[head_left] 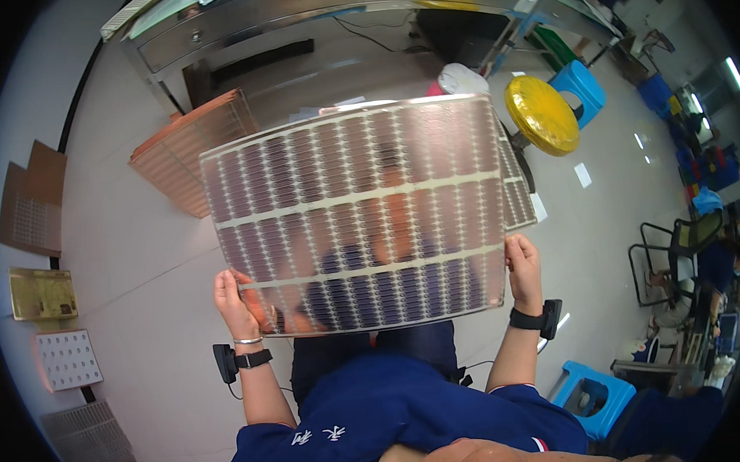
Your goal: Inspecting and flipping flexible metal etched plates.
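A large, glossy rectangular panel [357, 223] is held out in front of my body. Columns of fine dark line patterns cover it, and two pale bands run across; my reflection shows in its surface. My left hand [237, 305] is closed on its lower left edge, some fingers lying behind the panel. At the right edge, low down, my right hand [523, 269] grips it with curled fingers. The panel tilts a little, its far edge higher at the right. Just past its right edge, part of another patterned sheet [516, 191] shows.
Stacked orange panels [186, 149] stand on the floor at far left. Ahead is a metal table [234, 39] with a drawer. A yellow round stool [541, 115] and a blue stool [580, 90] stand far right, another blue stool [595, 399] near right. Boards [33, 198] lean along the left wall.
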{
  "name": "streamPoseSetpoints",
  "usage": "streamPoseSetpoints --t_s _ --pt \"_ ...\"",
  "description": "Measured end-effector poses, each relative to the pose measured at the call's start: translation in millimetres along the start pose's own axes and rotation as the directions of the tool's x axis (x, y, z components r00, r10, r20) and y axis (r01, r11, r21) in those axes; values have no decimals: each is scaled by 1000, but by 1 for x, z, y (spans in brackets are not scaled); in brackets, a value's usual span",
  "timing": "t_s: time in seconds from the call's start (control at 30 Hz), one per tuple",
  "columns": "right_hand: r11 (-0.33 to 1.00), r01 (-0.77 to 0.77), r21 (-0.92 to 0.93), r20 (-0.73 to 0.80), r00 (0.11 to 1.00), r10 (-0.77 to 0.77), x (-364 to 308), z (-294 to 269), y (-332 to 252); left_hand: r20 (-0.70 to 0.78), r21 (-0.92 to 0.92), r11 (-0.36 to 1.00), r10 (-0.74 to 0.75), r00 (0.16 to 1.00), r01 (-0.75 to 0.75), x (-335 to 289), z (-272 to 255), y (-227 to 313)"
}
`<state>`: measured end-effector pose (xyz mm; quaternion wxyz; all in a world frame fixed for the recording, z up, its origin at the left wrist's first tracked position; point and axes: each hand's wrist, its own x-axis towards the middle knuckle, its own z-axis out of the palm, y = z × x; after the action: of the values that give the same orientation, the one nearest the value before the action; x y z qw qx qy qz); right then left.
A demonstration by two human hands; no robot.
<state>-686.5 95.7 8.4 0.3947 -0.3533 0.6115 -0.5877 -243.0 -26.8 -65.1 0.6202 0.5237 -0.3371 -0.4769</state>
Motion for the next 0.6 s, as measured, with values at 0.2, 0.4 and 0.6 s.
streamPoseSetpoints --t_s 0.2,0.4,0.6 --pt "1000 -11 -29 -174 985 6 3 7 5 90 -12 1000 -10 996 11 -9 16 21" --pt "998 59 22 -197 979 -54 1 -3 16 171 -187 977 -72 983 104 -18 25 32" --pt "988 105 112 -237 968 -76 0 -6 17 221 -232 969 -35 975 88 -20 29 43"
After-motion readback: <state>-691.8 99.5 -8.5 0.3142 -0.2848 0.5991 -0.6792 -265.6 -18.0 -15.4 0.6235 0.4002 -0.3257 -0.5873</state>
